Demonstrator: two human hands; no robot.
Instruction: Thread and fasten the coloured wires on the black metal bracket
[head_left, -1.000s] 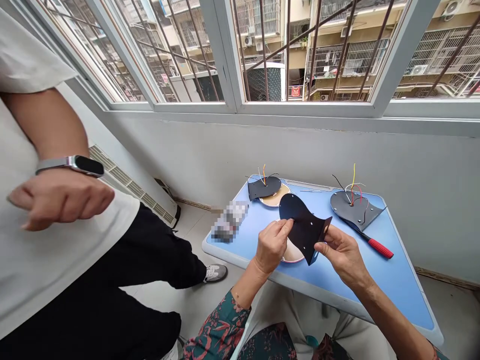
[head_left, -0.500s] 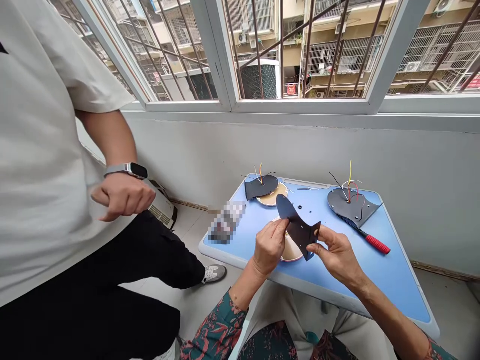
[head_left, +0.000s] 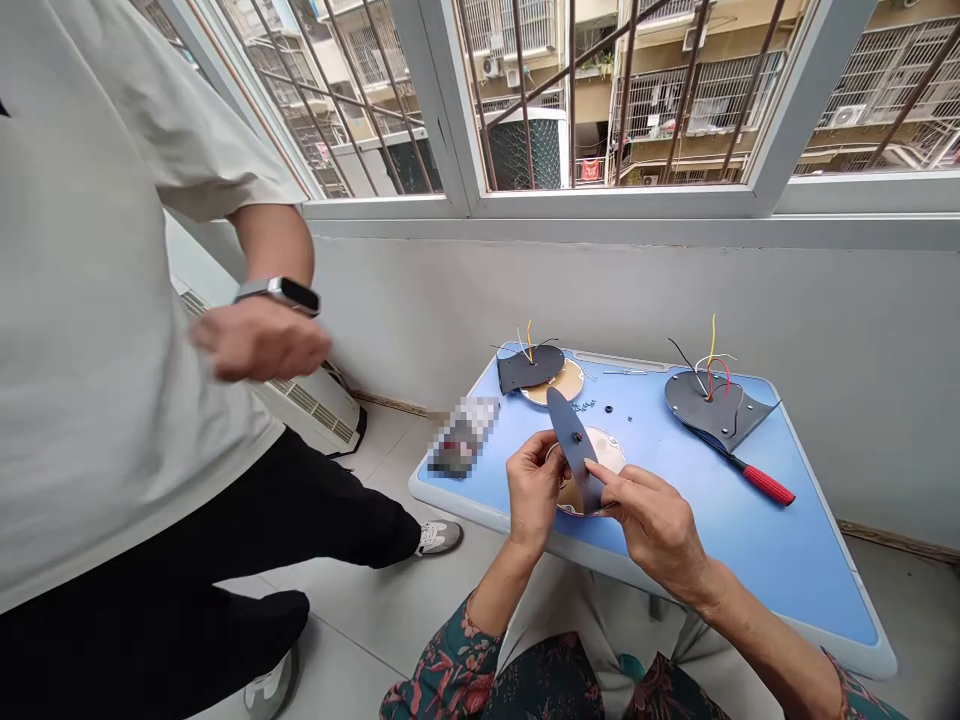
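Between my hands a dark grey metal plate with a rounded end is tilted nearly edge-on, and a small dark piece sits at a hole in it. My left hand grips its left side with closed fingers. On the right side, my right hand has its fingers closed on the lower part, the index finger lying along its face. Below the plate, a round disc with a tan and pale face rests on the table, partly hidden by my hands.
On the blue table lie a wired dark plate, a red-handled tool, a second wired plate over a disc, several small screws, a black ring and a blurred packet. A person stands at left.
The plate has turned from showing its broad bent side to nearly edge-on. My right hand has shifted left, nearer my left hand. The standing person's hand has moved up slightly.
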